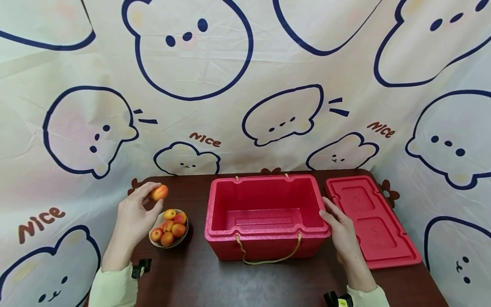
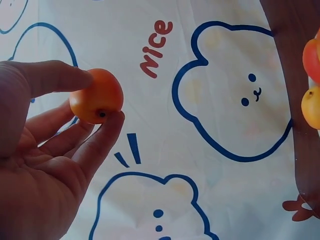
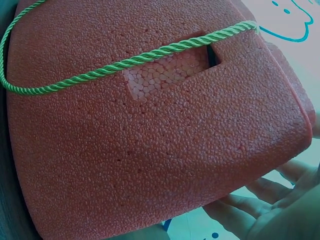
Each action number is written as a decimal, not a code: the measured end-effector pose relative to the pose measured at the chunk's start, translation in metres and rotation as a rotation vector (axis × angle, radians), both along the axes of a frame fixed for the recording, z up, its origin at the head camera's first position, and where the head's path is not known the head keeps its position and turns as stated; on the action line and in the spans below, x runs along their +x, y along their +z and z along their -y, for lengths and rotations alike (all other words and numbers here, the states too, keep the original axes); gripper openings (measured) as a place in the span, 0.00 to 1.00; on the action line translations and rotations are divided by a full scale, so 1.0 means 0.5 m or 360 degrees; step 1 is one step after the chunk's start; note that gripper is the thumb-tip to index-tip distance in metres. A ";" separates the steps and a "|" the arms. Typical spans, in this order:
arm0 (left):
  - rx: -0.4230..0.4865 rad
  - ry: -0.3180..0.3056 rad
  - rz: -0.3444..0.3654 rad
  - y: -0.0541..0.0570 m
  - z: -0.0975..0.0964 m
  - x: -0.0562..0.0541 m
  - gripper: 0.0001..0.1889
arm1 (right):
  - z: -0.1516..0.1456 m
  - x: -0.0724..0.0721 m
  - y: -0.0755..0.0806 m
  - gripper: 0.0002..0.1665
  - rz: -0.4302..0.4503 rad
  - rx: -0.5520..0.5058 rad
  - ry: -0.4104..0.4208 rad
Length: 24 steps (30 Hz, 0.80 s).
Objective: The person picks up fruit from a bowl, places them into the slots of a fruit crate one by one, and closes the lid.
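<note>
My left hand (image 1: 132,217) pinches an orange apricot (image 1: 159,192) between thumb and fingers, raised above and behind a small bowl (image 1: 180,241). In the left wrist view the apricot (image 2: 97,97) shows a small dark spot at its end. Several more apricots (image 1: 167,227) lie in the bowl. An uncovered red foam box (image 1: 268,246) with rope handles stands at the middle of the table. My right hand (image 1: 342,234) touches the box's right rim near its front corner, with fairly straight fingers. The right wrist view shows fingers (image 3: 270,190) spread beside the box wall.
The red lid (image 1: 377,224) lies flat on the table to the right of the box. A rope handle (image 1: 268,261) hangs down the box's front. The dark brown table (image 1: 245,285) meets a printed cloth (image 1: 230,123) at its back and sides.
</note>
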<state>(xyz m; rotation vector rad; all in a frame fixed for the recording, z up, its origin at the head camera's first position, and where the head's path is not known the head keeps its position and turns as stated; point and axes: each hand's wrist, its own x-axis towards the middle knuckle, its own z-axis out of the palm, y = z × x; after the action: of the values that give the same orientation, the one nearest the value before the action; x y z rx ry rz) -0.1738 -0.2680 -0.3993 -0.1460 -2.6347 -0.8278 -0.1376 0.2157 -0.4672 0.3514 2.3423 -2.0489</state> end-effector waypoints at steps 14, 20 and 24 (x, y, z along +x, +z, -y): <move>-0.0051 -0.0128 -0.0056 0.027 -0.014 -0.010 0.22 | 0.003 0.000 -0.004 0.33 -0.0010 0.0019 -0.0003; -0.0075 -0.0163 -0.0073 0.035 -0.020 -0.012 0.21 | 0.003 0.000 -0.004 0.33 -0.0009 0.0009 -0.0012; -0.0089 -0.0194 -0.0081 0.042 -0.022 -0.015 0.21 | 0.002 -0.001 -0.003 0.33 -0.0007 0.0022 -0.0015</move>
<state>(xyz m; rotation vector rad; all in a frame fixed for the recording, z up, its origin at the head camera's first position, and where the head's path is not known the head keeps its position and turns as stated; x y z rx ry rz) -0.1811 -0.2569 -0.3783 -0.3412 -2.6231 -0.7784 -0.1381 0.2146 -0.4689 0.3596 2.3630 -2.0407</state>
